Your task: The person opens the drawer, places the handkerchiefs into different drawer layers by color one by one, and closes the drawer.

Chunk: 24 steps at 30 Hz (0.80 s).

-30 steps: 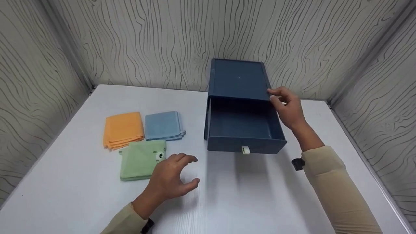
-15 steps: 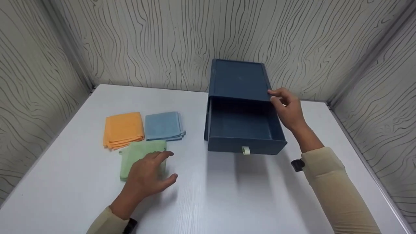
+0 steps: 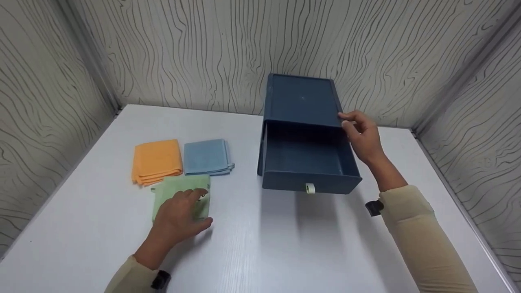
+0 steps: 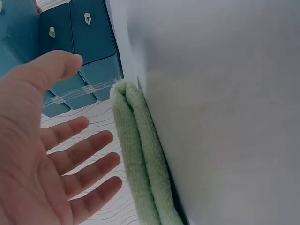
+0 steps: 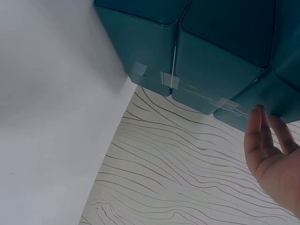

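Observation:
A folded green towel with an eye design lies at the left of the table; its thick folded edge fills part of the left wrist view. My left hand hovers over it with fingers spread and loosely bent, and the left wrist view shows a gap between fingertips and cloth. The dark blue drawer unit stands at the back with its top drawer pulled out, nothing visible inside. At the unit's upper right edge, my right hand holds on with thumb and bent forefinger.
Behind the green towel lie a folded orange towel and a folded blue towel, side by side. A white tab sticks out from the drawer front. Wood-patterned panels wall the white table at back and sides.
My left hand has moved left, from beside the green towel to above it. The right hand stays at the drawer unit's edge, and the drawer remains pulled out.

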Tool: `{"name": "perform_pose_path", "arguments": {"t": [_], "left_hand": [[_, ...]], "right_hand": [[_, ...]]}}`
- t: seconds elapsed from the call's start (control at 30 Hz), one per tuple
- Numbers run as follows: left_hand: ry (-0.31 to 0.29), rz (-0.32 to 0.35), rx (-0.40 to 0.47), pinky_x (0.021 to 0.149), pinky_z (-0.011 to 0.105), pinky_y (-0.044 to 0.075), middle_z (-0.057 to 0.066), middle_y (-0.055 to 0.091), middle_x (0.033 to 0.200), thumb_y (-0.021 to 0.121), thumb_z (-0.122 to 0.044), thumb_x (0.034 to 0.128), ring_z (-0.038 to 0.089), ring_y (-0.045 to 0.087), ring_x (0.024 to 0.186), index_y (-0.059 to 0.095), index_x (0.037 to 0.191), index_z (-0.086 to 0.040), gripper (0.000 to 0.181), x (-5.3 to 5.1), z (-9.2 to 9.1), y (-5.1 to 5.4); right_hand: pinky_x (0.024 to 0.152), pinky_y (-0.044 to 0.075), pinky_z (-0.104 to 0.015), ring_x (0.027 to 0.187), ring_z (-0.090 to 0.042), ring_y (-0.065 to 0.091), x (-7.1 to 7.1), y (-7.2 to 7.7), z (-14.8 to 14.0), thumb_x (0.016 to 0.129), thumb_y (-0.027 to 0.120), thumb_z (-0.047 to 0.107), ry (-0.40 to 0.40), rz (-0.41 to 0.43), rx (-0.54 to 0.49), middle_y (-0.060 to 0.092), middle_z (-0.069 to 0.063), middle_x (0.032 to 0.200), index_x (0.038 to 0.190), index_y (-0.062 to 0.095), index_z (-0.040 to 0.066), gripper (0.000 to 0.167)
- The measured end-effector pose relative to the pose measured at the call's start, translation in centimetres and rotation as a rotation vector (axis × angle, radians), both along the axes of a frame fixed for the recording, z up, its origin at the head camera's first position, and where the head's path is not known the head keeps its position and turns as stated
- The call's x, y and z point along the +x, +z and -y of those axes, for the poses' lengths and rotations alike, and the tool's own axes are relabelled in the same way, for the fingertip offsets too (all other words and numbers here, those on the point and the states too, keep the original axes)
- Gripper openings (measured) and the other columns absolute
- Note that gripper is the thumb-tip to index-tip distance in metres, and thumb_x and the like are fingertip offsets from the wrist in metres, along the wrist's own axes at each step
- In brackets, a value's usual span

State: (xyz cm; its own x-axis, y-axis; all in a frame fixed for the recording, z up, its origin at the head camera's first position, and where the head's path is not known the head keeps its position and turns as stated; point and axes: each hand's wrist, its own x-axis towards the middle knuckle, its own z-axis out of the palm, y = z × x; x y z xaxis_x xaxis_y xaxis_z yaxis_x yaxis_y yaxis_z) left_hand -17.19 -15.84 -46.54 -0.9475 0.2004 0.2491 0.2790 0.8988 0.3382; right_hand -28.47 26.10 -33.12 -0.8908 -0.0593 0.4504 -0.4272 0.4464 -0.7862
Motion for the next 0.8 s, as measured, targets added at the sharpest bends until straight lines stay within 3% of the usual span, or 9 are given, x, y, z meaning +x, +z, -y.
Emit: {"name": "perform_pose_path", "arguments": {"t": [0.13, 0.37, 0.6, 0.8], "left_hand": [[0.001, 0.04, 0.014, 0.064, 0.032, 0.048, 0.001, 0.068, 0.098, 0.081, -0.039, 0.0671, 0.015, 0.057, 0.083, 0.06, 0.121, -0.018, 0.062, -0.4, 0.1, -0.2], [-0.001, 0.07, 0.017, 0.065, 0.031, 0.045, -0.005, 0.062, 0.082, 0.08, -0.038, 0.0666, 0.012, 0.049, 0.074, 0.064, 0.118, -0.015, 0.059, -1.4, 0.3, -0.8], [0.045, 0.156, 0.004, 0.071, 0.034, 0.047, -0.005, 0.062, 0.088, 0.082, -0.037, 0.0649, 0.013, 0.052, 0.081, 0.063, 0.119, -0.015, 0.061, -1.6, 0.3, -0.7], [0.057, 0.194, -0.038, 0.076, 0.036, 0.049, -0.005, 0.063, 0.091, 0.083, -0.038, 0.0654, 0.015, 0.053, 0.084, 0.061, 0.12, -0.015, 0.064, -1.8, 0.0, -0.7]], "right_hand": [[0.061, 0.044, -0.018, 0.071, -0.006, 0.054, 0.1, 0.0, 0.1, 0.095, 0.049, 0.007, -0.002, 0.008, 0.011, 0.059, 0.013, 0.099, 0.115, 0.062, -0.005, 0.027], [0.064, 0.045, -0.018, 0.075, -0.001, 0.055, 0.3, 0.0, 0.2, 0.097, 0.047, 0.008, -0.011, 0.005, 0.044, 0.061, -0.007, 0.114, 0.116, 0.06, -0.004, 0.026], [0.061, 0.042, -0.018, 0.067, -0.001, 0.051, 0.2, 0.0, 0.1, 0.097, 0.046, 0.006, 0.027, 0.002, 0.028, 0.058, 0.011, 0.101, 0.118, 0.06, -0.006, 0.028], [0.062, 0.043, -0.017, 0.072, 0.0, 0.053, 0.2, -0.1, 0.0, 0.097, 0.046, 0.008, 0.013, 0.003, 0.045, 0.056, 0.015, 0.1, 0.119, 0.06, -0.005, 0.029]]}}
